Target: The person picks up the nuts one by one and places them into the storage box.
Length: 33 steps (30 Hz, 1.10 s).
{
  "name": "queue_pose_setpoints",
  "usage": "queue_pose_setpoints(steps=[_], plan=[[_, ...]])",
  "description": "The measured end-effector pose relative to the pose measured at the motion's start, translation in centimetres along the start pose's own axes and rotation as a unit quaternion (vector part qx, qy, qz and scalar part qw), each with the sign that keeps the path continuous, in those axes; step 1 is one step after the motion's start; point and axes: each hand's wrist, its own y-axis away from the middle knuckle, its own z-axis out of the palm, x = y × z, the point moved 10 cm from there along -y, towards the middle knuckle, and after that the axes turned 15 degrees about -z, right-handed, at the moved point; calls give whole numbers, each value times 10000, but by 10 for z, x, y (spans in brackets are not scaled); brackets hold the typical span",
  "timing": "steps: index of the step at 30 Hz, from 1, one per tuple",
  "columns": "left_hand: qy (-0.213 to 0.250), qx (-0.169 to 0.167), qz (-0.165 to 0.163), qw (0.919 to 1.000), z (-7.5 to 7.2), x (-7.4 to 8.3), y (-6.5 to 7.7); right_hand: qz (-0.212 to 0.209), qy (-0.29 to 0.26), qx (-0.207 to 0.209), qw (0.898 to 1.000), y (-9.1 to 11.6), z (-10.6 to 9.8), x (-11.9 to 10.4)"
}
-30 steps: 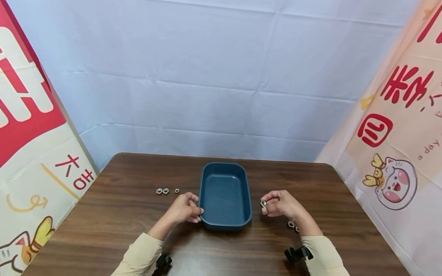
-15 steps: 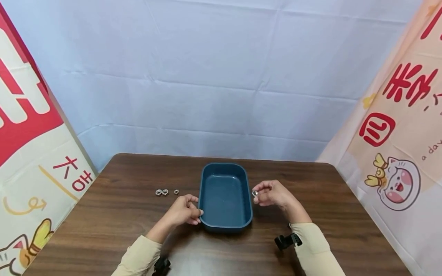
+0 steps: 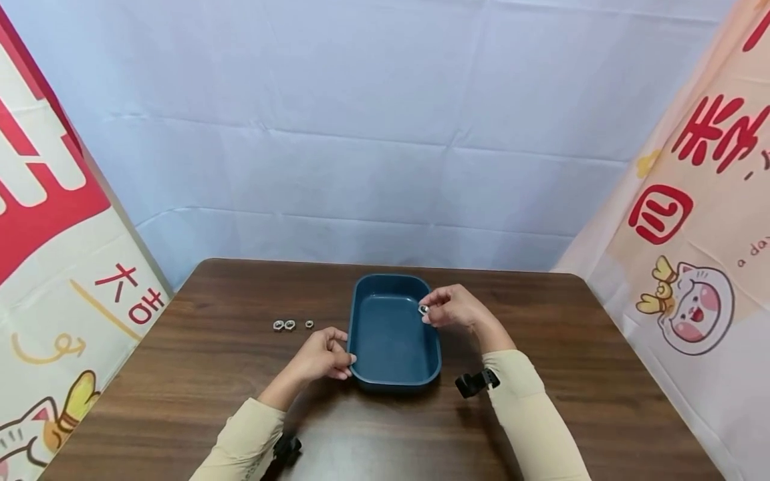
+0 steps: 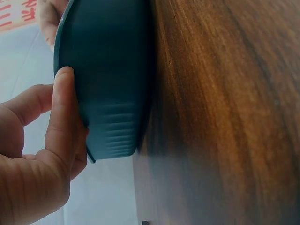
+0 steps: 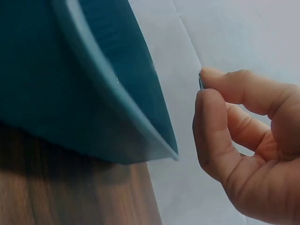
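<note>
A dark teal rectangular plastic bin [image 3: 394, 384] stands upright on the table. My left hand [image 3: 325, 354] grips its left wall near the front corner, the thumb over the rim; the left wrist view shows that hand [image 4: 51, 140] at the bin's rim [image 4: 58, 44]. Between thumb and index finger my right hand [image 3: 454, 308] pinches a silver hex nut [image 3: 424, 310] above the bin's right rim. From the right wrist only a thin edge of the nut [image 5: 201, 79] shows at the fingertips. Left of the bin lie two larger hex nuts [image 3: 290, 325] side by side and a smaller one [image 3: 309, 324].
The brown wooden table [image 3: 210, 374] ends at a back edge before a pale hanging cloth [image 3: 361, 167]. Printed banners [image 3: 692, 321] flank it on both sides. Each wrist wears a black camera [image 3: 475, 383]. The right sleeve [image 3: 529, 407] covers part of the table.
My right hand has carried the hex nut left and away from me, from beside the bin to over its right rim. Nuts seen near the right wrist are now hidden. My left hand keeps its grip.
</note>
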Motion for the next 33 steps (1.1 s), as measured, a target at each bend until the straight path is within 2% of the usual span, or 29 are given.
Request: queue_pose_setpoints(steps=[9, 18, 25, 33], plan=[[23, -136, -6, 9999, 2, -1, -4, 100, 9, -77, 9999, -21, 9, -2], [0, -91, 15, 10000, 2, 2, -3, 168, -27, -108, 9998, -44, 22, 0], [-19, -49, 47, 10000, 1, 3, -2, 277, -381, -90, 9988, -58, 30, 9], [-85, -119, 74, 9999, 2, 2, -4, 468, -279, -42, 9985, -68, 36, 22]])
